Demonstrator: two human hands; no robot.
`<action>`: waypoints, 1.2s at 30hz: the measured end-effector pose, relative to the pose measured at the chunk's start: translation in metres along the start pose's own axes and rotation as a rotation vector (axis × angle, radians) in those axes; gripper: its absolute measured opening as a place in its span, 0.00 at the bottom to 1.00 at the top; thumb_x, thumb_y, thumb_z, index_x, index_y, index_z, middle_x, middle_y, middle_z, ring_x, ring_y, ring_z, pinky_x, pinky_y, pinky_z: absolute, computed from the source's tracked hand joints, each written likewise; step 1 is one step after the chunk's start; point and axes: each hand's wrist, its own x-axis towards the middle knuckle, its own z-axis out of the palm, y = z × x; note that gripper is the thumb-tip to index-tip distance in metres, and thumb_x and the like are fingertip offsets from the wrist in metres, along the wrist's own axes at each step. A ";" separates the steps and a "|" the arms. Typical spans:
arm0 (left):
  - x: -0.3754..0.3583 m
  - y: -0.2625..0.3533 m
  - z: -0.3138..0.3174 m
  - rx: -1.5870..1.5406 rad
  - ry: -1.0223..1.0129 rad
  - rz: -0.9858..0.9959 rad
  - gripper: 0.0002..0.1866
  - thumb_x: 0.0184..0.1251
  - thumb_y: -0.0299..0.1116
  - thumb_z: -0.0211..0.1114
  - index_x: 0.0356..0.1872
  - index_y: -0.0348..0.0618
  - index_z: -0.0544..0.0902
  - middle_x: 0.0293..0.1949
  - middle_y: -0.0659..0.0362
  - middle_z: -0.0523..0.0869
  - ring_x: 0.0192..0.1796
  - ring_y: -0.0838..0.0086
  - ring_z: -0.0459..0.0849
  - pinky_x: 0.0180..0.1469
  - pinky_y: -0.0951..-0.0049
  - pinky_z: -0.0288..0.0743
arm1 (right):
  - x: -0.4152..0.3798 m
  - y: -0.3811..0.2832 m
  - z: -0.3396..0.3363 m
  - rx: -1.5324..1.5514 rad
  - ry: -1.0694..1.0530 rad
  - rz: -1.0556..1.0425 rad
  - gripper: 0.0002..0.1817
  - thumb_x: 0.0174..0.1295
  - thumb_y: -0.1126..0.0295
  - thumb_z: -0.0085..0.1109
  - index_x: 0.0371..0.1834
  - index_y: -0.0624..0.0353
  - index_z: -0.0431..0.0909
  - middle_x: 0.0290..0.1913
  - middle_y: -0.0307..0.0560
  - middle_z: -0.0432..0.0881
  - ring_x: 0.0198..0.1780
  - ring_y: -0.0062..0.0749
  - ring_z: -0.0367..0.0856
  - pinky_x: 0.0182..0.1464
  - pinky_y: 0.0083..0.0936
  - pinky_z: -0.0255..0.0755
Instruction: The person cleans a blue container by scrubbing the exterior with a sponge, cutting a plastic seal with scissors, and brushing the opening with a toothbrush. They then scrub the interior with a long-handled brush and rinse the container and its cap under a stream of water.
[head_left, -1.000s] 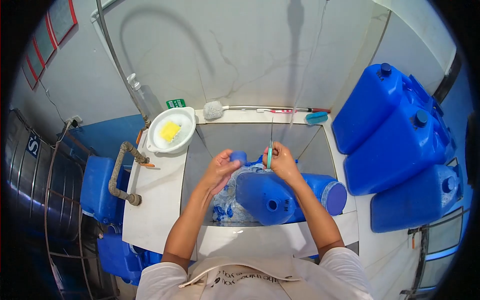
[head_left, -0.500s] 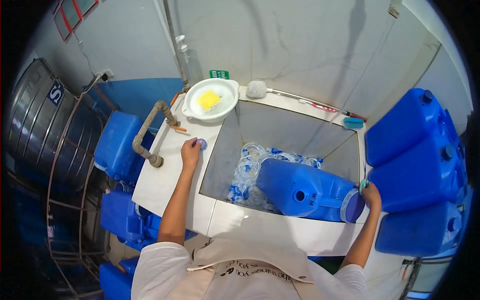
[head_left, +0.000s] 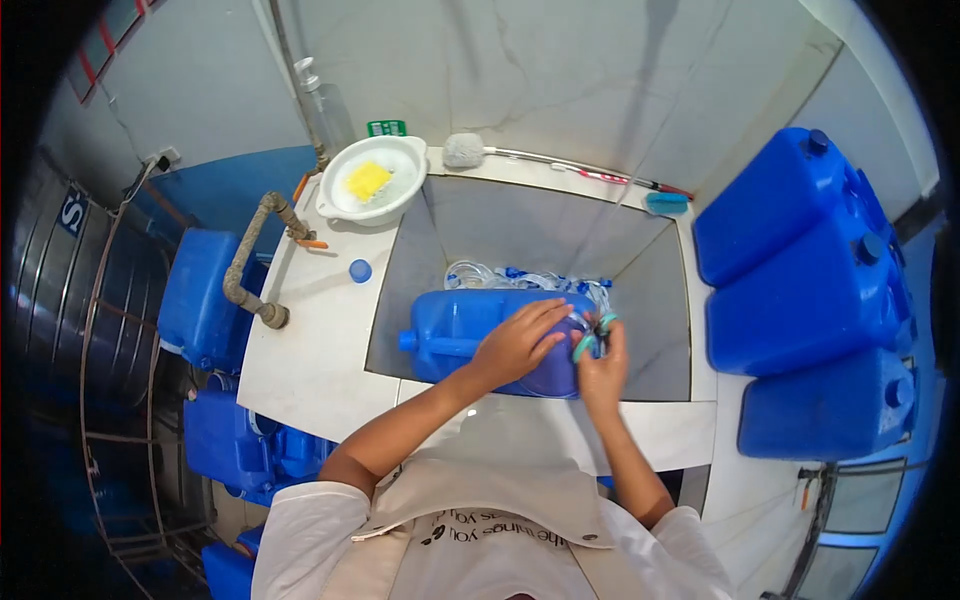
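A blue water jug lies on its side across the front of the sink, its small capped spout to the left. At its right end is a wide purple-blue lid. My left hand lies over the jug beside this lid, fingers stretched out and touching it. In my right hand are scissors with teal handles, held close against the lid's edge; their blades are blurred and partly hidden. A small round blue cap rests on the counter to the left, apart from both hands.
Crumpled clear-and-blue plastic seals fill part of the sink. A white basin with a yellow sponge stands back left, near a pipe faucet. A long-handled brush lies behind. Blue containers line the right.
My left hand has let go of the small cap and crossed to the jug. The jug has been turned, its spout now leftward. My right hand has brought the scissors to the lid.
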 end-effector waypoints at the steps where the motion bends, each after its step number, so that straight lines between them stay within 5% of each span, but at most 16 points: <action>1: -0.004 -0.003 0.005 -0.008 -0.009 0.011 0.16 0.64 0.29 0.55 0.52 0.38 0.75 0.53 0.50 0.76 0.57 0.57 0.73 0.59 0.64 0.65 | -0.004 -0.010 0.013 0.062 0.051 -0.033 0.21 0.51 0.72 0.65 0.48 0.62 0.71 0.44 0.50 0.77 0.47 0.39 0.78 0.46 0.32 0.72; 3: -0.016 -0.012 0.006 0.045 0.196 -0.062 0.16 0.63 0.29 0.56 0.51 0.38 0.77 0.51 0.49 0.77 0.55 0.57 0.74 0.57 0.64 0.67 | -0.004 -0.029 0.026 0.053 0.039 -0.042 0.21 0.52 0.69 0.65 0.47 0.62 0.70 0.43 0.51 0.77 0.46 0.42 0.78 0.45 0.33 0.71; 12: -0.041 -0.026 0.006 0.085 0.419 -0.186 0.16 0.66 0.23 0.49 0.53 0.38 0.75 0.47 0.49 0.77 0.49 0.56 0.74 0.53 0.63 0.67 | 0.019 -0.036 0.052 -0.110 -0.173 -0.191 0.20 0.53 0.63 0.64 0.44 0.60 0.70 0.38 0.51 0.80 0.39 0.45 0.80 0.42 0.33 0.72; 16: -0.069 -0.013 0.017 0.246 0.409 -0.401 0.21 0.67 0.27 0.50 0.61 0.36 0.66 0.48 0.46 0.74 0.49 0.54 0.74 0.53 0.63 0.67 | 0.054 -0.040 0.056 -0.033 -0.519 -0.144 0.21 0.53 0.55 0.62 0.39 0.60 0.71 0.30 0.53 0.79 0.33 0.45 0.80 0.38 0.33 0.72; 18: -0.079 -0.005 0.009 0.334 0.378 -0.444 0.24 0.67 0.30 0.51 0.62 0.33 0.62 0.48 0.44 0.73 0.49 0.53 0.74 0.52 0.63 0.67 | 0.083 -0.054 0.064 -0.158 -1.030 -0.082 0.23 0.53 0.51 0.60 0.38 0.62 0.70 0.30 0.58 0.78 0.32 0.52 0.77 0.34 0.37 0.68; 20: -0.097 0.013 -0.012 0.073 0.021 -0.684 0.31 0.68 0.38 0.55 0.63 0.27 0.59 0.45 0.42 0.73 0.47 0.55 0.75 0.52 0.64 0.68 | 0.100 -0.067 0.086 -0.158 -1.210 -0.160 0.26 0.54 0.47 0.58 0.37 0.62 0.72 0.31 0.57 0.79 0.35 0.47 0.79 0.35 0.34 0.67; 21: -0.097 0.016 -0.027 0.149 -0.227 -0.701 0.36 0.63 0.41 0.61 0.62 0.24 0.59 0.45 0.40 0.73 0.47 0.54 0.75 0.52 0.62 0.68 | 0.101 -0.057 0.110 -0.157 -1.213 -0.158 0.26 0.54 0.47 0.58 0.37 0.62 0.72 0.31 0.57 0.79 0.35 0.47 0.79 0.35 0.34 0.67; 24: -0.062 0.039 -0.058 0.474 -0.296 -0.516 0.35 0.59 0.43 0.64 0.59 0.25 0.65 0.45 0.41 0.74 0.47 0.52 0.75 0.52 0.60 0.68 | 0.113 -0.020 0.158 0.323 -0.892 0.018 0.24 0.57 0.47 0.56 0.38 0.60 0.73 0.35 0.54 0.80 0.40 0.41 0.79 0.40 0.32 0.69; 25: -0.049 0.039 -0.058 0.540 -0.086 -0.228 0.32 0.56 0.45 0.66 0.53 0.27 0.70 0.46 0.43 0.75 0.47 0.50 0.75 0.52 0.58 0.68 | 0.120 -0.019 0.155 0.555 -0.735 0.125 0.24 0.58 0.46 0.54 0.40 0.59 0.72 0.38 0.53 0.80 0.42 0.39 0.79 0.44 0.32 0.70; 26: -0.032 0.039 -0.055 0.542 -0.084 -0.230 0.32 0.56 0.45 0.66 0.53 0.27 0.70 0.46 0.43 0.75 0.47 0.50 0.75 0.52 0.58 0.68 | 0.126 -0.016 0.151 0.779 -0.567 0.231 0.25 0.60 0.45 0.52 0.41 0.58 0.71 0.41 0.52 0.79 0.44 0.37 0.79 0.48 0.32 0.70; 28: -0.005 0.041 -0.048 0.535 -0.196 0.289 0.31 0.55 0.47 0.65 0.50 0.28 0.72 0.51 0.44 0.73 0.50 0.50 0.73 0.51 0.57 0.69 | 0.140 -0.007 0.132 0.965 -0.451 0.357 0.25 0.62 0.44 0.49 0.44 0.59 0.69 0.44 0.53 0.79 0.46 0.37 0.78 0.52 0.32 0.69; 29: -0.002 0.040 -0.047 0.534 -0.194 0.291 0.31 0.55 0.47 0.65 0.50 0.28 0.72 0.51 0.44 0.73 0.50 0.50 0.73 0.51 0.57 0.69 | 0.146 -0.001 0.118 1.145 -0.322 0.481 0.26 0.64 0.44 0.46 0.46 0.59 0.67 0.46 0.54 0.78 0.49 0.38 0.77 0.56 0.33 0.67; 31: 0.002 0.031 -0.043 0.590 -0.323 -0.065 0.28 0.59 0.50 0.60 0.50 0.34 0.73 0.46 0.41 0.78 0.45 0.50 0.78 0.42 0.56 0.74 | 0.141 0.005 0.079 1.034 -0.313 0.376 0.30 0.64 0.42 0.44 0.51 0.61 0.65 0.49 0.56 0.77 0.53 0.39 0.75 0.58 0.33 0.65; 32: 0.001 0.023 -0.041 0.588 -0.329 -0.056 0.28 0.59 0.50 0.60 0.50 0.34 0.73 0.46 0.41 0.78 0.45 0.50 0.78 0.42 0.56 0.74 | 0.133 0.011 0.060 0.975 -0.312 0.348 0.30 0.65 0.43 0.43 0.52 0.61 0.64 0.49 0.56 0.77 0.54 0.39 0.75 0.59 0.33 0.64; 34: -0.008 0.001 -0.038 0.530 -0.328 -0.703 0.27 0.65 0.55 0.51 0.47 0.39 0.74 0.34 0.42 0.83 0.36 0.51 0.83 0.31 0.55 0.76 | 0.102 0.019 0.024 0.827 -0.303 0.243 0.29 0.66 0.44 0.42 0.54 0.61 0.63 0.50 0.56 0.76 0.56 0.40 0.73 0.61 0.34 0.62; 36: -0.040 -0.020 -0.042 0.605 -0.350 -0.637 0.26 0.66 0.55 0.49 0.45 0.39 0.75 0.27 0.44 0.82 0.29 0.50 0.82 0.27 0.55 0.75 | 0.063 0.007 0.002 0.700 -0.361 0.142 0.28 0.66 0.47 0.43 0.55 0.61 0.62 0.51 0.54 0.76 0.57 0.40 0.73 0.63 0.34 0.60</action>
